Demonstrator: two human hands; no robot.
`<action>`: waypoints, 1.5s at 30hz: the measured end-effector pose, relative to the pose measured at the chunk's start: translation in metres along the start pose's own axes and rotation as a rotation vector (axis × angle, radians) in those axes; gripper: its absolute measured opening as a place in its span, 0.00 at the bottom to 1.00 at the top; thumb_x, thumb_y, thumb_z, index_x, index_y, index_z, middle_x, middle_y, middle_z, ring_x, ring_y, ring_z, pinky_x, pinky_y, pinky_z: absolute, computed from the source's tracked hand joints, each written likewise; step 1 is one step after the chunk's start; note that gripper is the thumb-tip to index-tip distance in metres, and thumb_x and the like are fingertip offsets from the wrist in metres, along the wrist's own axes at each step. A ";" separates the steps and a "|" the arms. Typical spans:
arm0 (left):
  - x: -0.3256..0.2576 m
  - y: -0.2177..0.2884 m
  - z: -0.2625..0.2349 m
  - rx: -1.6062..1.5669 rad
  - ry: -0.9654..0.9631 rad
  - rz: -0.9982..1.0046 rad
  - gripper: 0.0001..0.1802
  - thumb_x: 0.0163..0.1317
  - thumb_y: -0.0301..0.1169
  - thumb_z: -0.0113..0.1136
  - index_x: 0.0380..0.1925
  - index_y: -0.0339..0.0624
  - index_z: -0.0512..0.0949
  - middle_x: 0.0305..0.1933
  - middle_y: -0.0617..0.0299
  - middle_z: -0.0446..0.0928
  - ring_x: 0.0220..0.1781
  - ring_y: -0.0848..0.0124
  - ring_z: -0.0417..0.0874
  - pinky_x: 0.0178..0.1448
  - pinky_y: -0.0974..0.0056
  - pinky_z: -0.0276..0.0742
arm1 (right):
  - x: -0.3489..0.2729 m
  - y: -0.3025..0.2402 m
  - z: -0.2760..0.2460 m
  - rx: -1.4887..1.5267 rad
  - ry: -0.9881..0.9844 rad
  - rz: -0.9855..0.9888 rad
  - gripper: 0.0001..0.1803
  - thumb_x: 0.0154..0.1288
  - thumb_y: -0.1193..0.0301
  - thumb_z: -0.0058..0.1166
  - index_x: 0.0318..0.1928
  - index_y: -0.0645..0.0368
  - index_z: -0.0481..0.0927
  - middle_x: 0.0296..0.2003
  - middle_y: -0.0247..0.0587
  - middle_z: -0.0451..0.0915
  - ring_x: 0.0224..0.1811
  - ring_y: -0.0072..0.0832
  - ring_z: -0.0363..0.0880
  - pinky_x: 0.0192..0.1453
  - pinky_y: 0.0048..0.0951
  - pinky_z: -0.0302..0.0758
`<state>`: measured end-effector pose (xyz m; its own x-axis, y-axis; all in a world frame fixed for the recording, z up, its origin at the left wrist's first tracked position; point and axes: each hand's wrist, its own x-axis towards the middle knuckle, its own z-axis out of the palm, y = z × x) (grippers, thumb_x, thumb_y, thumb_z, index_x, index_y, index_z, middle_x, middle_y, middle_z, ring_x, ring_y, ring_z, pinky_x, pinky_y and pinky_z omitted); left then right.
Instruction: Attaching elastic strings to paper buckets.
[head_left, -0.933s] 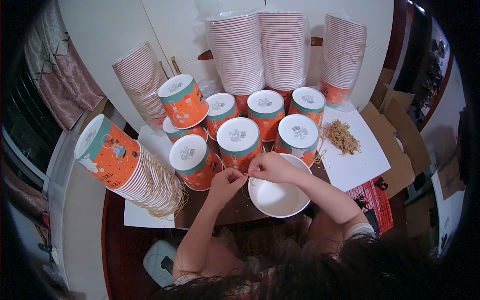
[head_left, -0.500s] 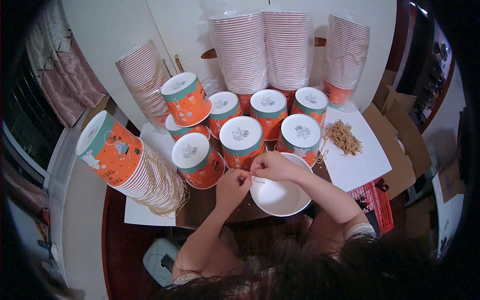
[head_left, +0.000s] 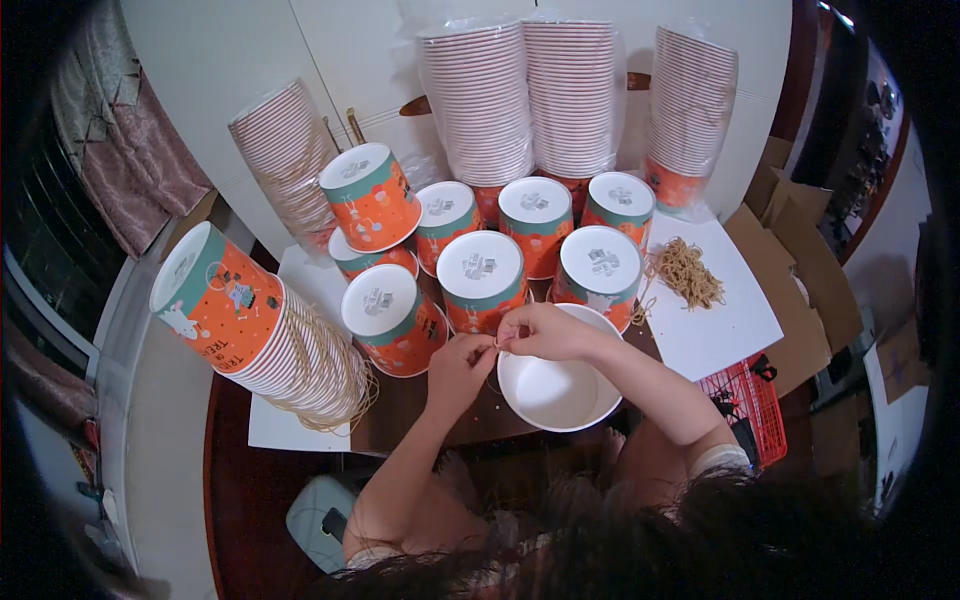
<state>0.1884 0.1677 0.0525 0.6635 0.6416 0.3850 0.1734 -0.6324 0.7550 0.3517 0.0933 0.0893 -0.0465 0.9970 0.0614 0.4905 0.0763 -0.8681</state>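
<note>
One thin tan cord (head_left: 497,345), looped and partly hidden, is held over the middle of the surface's (head_left: 385,415) front edge. From where I stand, the left hand (head_left: 460,365) has thumb and forefinger pinched together on it; the right hand (head_left: 545,332) pinches it too, above the rim of an open white bucket (head_left: 560,398). Upside-down orange-and-green buckets (head_left: 485,290) crowd behind. A tangled heap of cord (head_left: 690,275) lies toward the right edge; a leaning stack of buckets (head_left: 270,335), draped with cord, fills the front left corner. Plastic-wrapped stacks (head_left: 570,100) line the back edge, before white cupboard doors (head_left: 370,50). Past the right edge sit a red basket (head_left: 765,400) and cardboard (head_left: 790,290).
</note>
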 end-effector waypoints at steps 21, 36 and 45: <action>0.001 -0.005 0.003 -0.573 -0.096 -0.353 0.07 0.53 0.26 0.55 0.32 0.35 0.75 0.29 0.67 0.75 0.30 0.81 0.73 0.36 0.75 0.69 | 0.000 0.000 0.002 -0.115 0.052 0.006 0.09 0.50 0.69 0.52 0.29 0.62 0.77 0.24 0.40 0.77 0.27 0.27 0.77 0.32 0.26 0.72; -0.001 -0.009 -0.008 -1.096 -0.411 -0.786 0.09 0.57 0.35 0.52 0.35 0.45 0.75 0.32 0.70 0.75 0.34 0.77 0.73 0.41 0.70 0.65 | -0.002 0.002 0.011 -0.551 0.200 -0.311 0.05 0.44 0.71 0.53 0.24 0.57 0.74 0.25 0.38 0.74 0.28 0.36 0.74 0.31 0.34 0.69; -0.002 -0.015 -0.005 -1.173 -0.301 -0.816 0.06 0.58 0.33 0.52 0.33 0.45 0.75 0.28 0.72 0.73 0.29 0.81 0.70 0.37 0.73 0.65 | -0.005 -0.008 0.012 -0.556 0.195 -0.360 0.05 0.45 0.68 0.54 0.24 0.55 0.75 0.26 0.33 0.73 0.33 0.32 0.73 0.36 0.35 0.63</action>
<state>0.1806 0.1785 0.0433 0.8230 0.4352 -0.3651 -0.0148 0.6590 0.7520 0.3374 0.0877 0.0896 -0.1583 0.8883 0.4312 0.8495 0.3451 -0.3990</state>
